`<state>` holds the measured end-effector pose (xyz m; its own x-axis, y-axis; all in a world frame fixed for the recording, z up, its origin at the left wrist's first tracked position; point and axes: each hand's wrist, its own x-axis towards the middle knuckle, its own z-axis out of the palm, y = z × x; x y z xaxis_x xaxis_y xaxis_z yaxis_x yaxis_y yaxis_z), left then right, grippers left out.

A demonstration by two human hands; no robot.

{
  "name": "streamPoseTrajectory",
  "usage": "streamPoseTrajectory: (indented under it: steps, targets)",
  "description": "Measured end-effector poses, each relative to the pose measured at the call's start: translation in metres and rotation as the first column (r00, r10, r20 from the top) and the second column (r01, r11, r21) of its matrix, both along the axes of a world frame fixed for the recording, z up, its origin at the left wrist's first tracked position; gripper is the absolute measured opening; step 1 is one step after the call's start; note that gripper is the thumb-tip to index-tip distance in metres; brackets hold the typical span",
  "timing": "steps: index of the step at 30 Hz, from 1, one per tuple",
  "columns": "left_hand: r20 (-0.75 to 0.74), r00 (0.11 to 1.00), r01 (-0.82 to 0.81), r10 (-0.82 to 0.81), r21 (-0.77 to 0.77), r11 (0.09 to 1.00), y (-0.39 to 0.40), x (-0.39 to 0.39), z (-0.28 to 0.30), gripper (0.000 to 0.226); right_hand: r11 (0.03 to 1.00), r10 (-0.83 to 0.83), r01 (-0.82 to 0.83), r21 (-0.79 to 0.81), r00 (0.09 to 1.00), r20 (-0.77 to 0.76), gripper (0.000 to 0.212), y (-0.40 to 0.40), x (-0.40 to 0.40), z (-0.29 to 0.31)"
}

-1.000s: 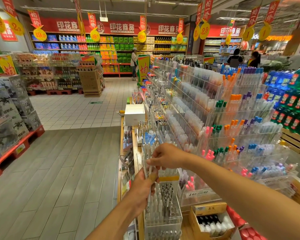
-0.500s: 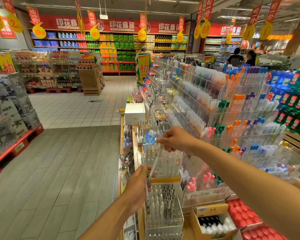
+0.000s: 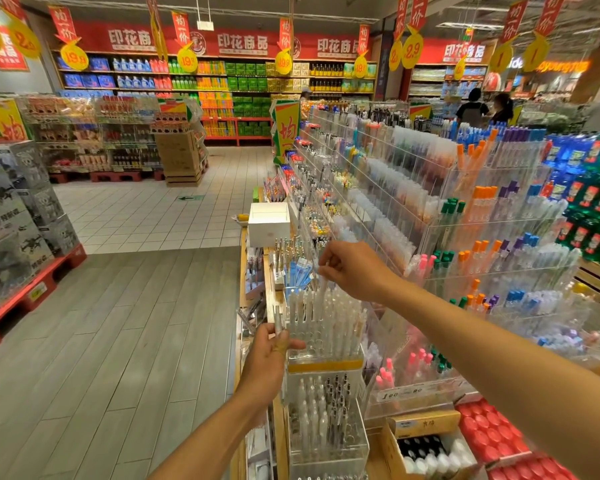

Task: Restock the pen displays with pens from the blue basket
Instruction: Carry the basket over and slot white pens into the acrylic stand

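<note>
A clear acrylic pen display (image 3: 326,355) stands at the near end of the shelf, its upper tier full of upright white pens. My right hand (image 3: 352,268) hovers over that tier and pinches one white pen (image 3: 321,289) by its top, tip pointing down into the tier. My left hand (image 3: 269,355) holds a few more white pens (image 3: 278,320) upright beside the display's left edge. A lower tier (image 3: 326,417) holds white and black pens. The blue basket is not in view.
Long acrylic racks (image 3: 465,237) of coloured pens run along the right. A white box (image 3: 269,220) sits on the shelf end further back. A cardboard box of bottles (image 3: 426,445) lies at lower right. The aisle floor stretches to the left, with stacked boxes (image 3: 14,220) on a red pallet.
My right hand pulled one pen out of the bundle in my left hand and rose with it over the upper tier. My left hand stayed beside the display.
</note>
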<state>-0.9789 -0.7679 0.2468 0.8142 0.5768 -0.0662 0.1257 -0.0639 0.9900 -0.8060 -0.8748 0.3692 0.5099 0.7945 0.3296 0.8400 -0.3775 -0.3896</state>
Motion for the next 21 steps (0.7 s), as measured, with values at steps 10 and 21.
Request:
streamPoseTrajectory:
  steps: [10,21]
  targets:
    - [0.167,0.984,-0.091,0.06,0.186,0.978,0.007,0.021,0.009,0.011,0.997,0.032,-0.033,-0.067,0.999,-0.013,0.008,0.009,0.012,-0.023]
    - [0.173,0.984,-0.102,0.032,0.41,0.906,-0.001,0.037,0.021,0.024,0.971,0.052,-0.048,-0.235,0.999,0.009,0.01,0.016,0.005,-0.042]
